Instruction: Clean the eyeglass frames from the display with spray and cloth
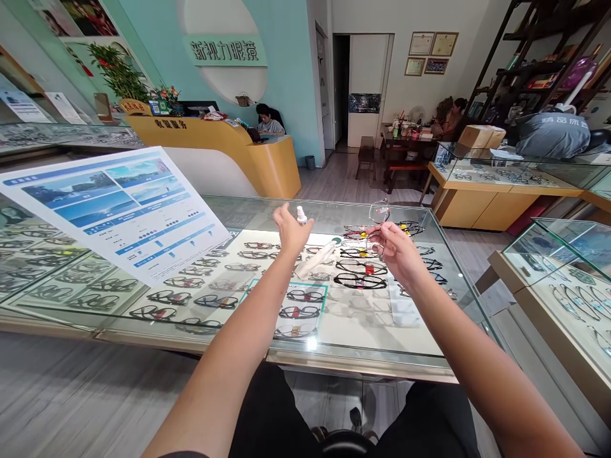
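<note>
My left hand [292,230] is over the glass counter, fingers and thumb apart, around or just in front of a small white-capped spray bottle [301,215]. Whether it touches the bottle I cannot tell. Between thumb and fingers, my right hand [395,249] pinches a pair of thin-framed eyeglasses [379,211], raised above the countertop with a lens showing beyond the fingertips. A long white item [316,259], its kind unclear, lies between my hands, near a small green round piece [337,241].
Rows of spectacle frames [360,280] fill the glass display counter [363,346]. A large printed sheet [143,219] stands tilted at the left. Beyond are a yellow reception desk [267,168] with a seated person [270,121], more display cases [506,184] at right and a wooden stool [366,152].
</note>
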`<action>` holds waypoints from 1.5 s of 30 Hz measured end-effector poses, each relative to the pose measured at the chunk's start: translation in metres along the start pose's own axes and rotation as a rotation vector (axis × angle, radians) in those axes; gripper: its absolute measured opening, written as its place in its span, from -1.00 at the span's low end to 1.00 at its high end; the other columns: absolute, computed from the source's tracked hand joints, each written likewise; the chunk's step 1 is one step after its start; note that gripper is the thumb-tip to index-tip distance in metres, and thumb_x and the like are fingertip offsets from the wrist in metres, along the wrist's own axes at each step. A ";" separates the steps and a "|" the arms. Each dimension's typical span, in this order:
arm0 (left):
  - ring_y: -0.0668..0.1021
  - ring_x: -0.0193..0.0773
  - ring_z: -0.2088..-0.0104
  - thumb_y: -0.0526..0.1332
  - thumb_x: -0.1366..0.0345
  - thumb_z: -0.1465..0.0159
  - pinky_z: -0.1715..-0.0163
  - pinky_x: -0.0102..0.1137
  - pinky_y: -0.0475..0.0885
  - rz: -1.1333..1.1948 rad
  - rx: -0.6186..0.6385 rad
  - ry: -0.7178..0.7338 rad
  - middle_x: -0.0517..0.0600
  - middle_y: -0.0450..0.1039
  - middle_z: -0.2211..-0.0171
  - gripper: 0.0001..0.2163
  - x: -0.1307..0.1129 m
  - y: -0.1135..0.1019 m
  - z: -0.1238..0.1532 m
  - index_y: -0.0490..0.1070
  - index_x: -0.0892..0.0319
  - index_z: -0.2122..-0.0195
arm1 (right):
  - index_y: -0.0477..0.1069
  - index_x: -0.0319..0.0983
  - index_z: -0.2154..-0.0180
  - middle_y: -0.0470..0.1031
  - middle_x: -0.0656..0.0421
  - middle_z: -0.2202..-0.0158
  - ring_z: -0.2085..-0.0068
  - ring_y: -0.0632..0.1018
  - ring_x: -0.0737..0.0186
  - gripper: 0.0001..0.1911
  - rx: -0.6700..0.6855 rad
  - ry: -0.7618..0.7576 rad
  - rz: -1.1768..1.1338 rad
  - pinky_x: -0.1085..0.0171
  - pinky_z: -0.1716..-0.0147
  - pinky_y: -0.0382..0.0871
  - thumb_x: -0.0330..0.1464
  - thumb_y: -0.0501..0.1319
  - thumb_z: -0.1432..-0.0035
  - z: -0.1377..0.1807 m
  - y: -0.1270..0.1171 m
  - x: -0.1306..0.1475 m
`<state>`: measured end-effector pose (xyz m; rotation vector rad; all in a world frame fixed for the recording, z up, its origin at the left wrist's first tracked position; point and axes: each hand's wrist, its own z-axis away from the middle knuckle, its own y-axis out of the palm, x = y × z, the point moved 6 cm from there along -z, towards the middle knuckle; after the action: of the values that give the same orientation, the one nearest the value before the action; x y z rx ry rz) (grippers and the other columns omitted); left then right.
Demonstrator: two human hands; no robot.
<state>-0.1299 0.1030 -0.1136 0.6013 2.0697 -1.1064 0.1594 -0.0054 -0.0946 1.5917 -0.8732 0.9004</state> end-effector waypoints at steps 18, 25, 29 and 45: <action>0.61 0.16 0.18 0.44 0.49 0.07 0.09 -0.13 0.39 -0.433 0.710 0.117 0.03 0.52 0.38 -0.68 -0.034 0.014 0.058 0.38 0.03 0.38 | 0.41 -0.08 0.32 0.69 0.19 0.08 0.15 0.57 0.17 -0.63 -0.016 -0.008 0.004 0.23 0.23 0.38 -0.06 0.52 -0.17 -0.002 -0.002 0.003; 0.58 0.16 0.20 0.34 0.41 -0.07 0.10 -0.09 0.40 -0.236 0.604 -0.016 0.06 0.46 0.43 -0.83 -0.030 0.006 0.039 0.38 0.04 0.39 | 0.41 -0.09 0.31 0.68 0.19 0.08 0.16 0.57 0.20 -0.64 -0.009 -0.007 0.001 0.25 0.24 0.37 -0.07 0.51 -0.19 -0.001 -0.002 0.002; 0.57 -0.03 0.29 0.19 0.21 -0.29 0.24 -0.22 0.43 -0.001 0.574 -0.065 0.02 0.52 0.38 -0.92 -0.042 0.005 0.033 0.42 0.04 0.27 | 0.41 -0.09 0.31 0.69 0.18 0.07 0.15 0.57 0.19 -0.64 -0.002 -0.016 0.010 0.24 0.23 0.38 -0.06 0.50 -0.19 -0.001 -0.001 0.004; 0.55 -0.31 0.33 0.58 -0.14 -0.12 0.27 -0.41 0.45 0.987 0.976 -0.207 -0.03 0.57 0.30 -0.38 -0.096 0.034 0.101 0.54 0.21 -0.01 | 0.57 -0.11 0.32 0.62 0.21 0.07 0.12 0.53 0.26 -0.66 -0.139 -0.054 -0.108 0.33 0.26 0.40 -0.11 0.60 0.00 -0.001 -0.007 0.013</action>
<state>-0.0084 0.0283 -0.0975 1.6376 0.6966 -1.3639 0.1709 -0.0040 -0.0855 1.5333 -0.8605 0.7085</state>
